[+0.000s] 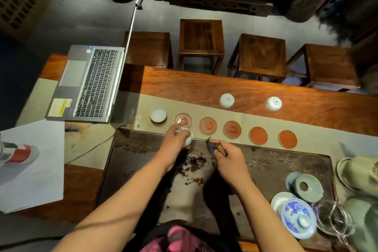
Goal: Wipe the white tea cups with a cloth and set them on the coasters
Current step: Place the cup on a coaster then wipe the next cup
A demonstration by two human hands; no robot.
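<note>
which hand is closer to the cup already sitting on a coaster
Left. The left hand, holding another cup, is just right of and below the cup on the coaster; the right hand is farther right.

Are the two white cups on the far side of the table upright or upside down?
Upside down: both far cups show their round foot rings and base marks facing up.

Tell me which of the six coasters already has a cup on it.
The leftmost coaster, nearest the laptop, holds an upright white cup. The other five are bare. Two more cups sit upside down on the wood behind the row.
</note>
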